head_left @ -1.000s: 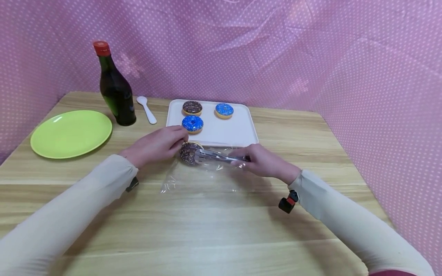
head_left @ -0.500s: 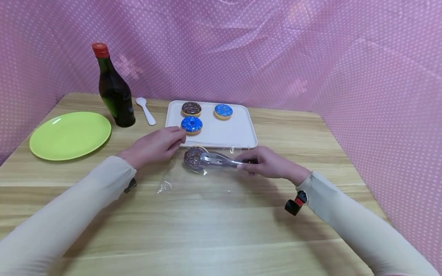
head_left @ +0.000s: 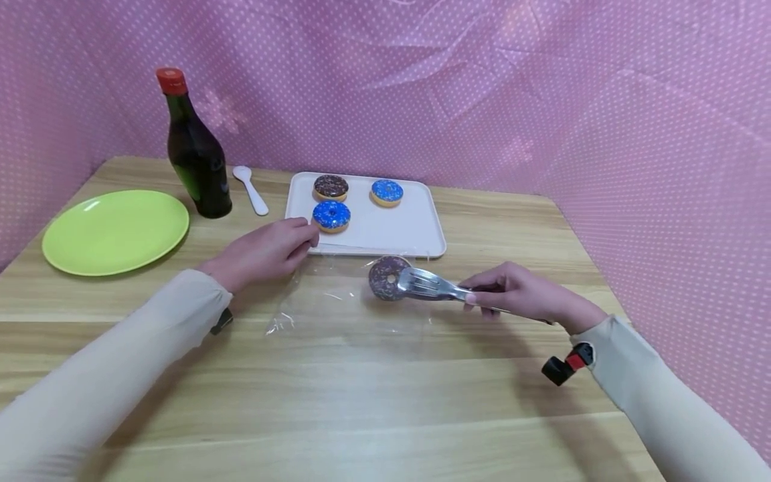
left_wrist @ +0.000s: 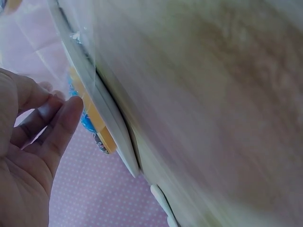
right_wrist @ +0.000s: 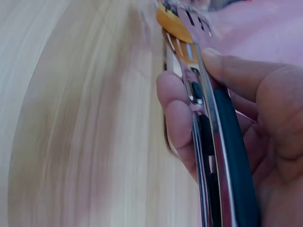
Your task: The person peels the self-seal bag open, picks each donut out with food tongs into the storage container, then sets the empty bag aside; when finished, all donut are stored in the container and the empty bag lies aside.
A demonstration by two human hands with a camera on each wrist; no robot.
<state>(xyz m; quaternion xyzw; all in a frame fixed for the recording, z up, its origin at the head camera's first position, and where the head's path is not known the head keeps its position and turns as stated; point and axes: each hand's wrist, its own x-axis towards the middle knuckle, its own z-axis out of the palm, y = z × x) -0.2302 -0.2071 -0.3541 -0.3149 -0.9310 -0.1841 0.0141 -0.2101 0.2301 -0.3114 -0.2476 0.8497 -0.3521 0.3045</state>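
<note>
My left hand point(head_left: 268, 246) pinches the upper left corner of a clear plastic bag point(head_left: 337, 308), close to the front edge of a white tray point(head_left: 397, 231). My right hand point(head_left: 518, 291) grips metal tongs point(head_left: 434, 286) with dark handles. Between the slotted tips of the tongs is a chocolate doughnut point(head_left: 388, 278) with sprinkles. It is at the right part of the bag and looks hazy; whether it is inside or behind the film, I cannot tell. The right wrist view shows the doughnut's tan side point(right_wrist: 173, 23) between the tips.
On the tray are a chocolate doughnut point(head_left: 330, 187) and two blue ones point(head_left: 331, 216). A white spoon point(head_left: 250, 191), a dark bottle point(head_left: 199, 161) with a red cap and a green plate point(head_left: 116, 232) stand at the left. Pink dotted cloth point(head_left: 421, 87) hangs behind the table.
The right hand has moved right with the tongs, carrying the chocolate doughnut away from the left hand across the bag. The left hand has stayed nearly in place.
</note>
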